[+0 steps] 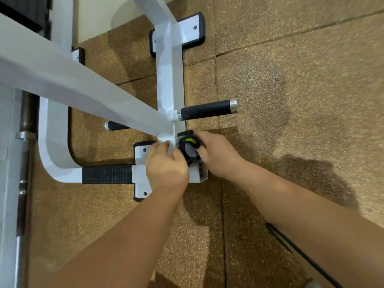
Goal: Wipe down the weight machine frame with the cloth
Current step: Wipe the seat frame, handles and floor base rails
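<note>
Head view: white square-tube weight machine frame; right hand grips bunched black-grey cloth against its low joint, just beside left hand clasping the tube. Wiping seems underway; upper beams likely remain.

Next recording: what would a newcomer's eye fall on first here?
Both hands at centre: the right hand grips a bunched dark cloth with a yellow-green patch against the base of the white frame, the left hand close beside it. Then the frame's broad beam slanting in from upper left, and a black chrome-capped handle jutting right just above the hands.
</note>
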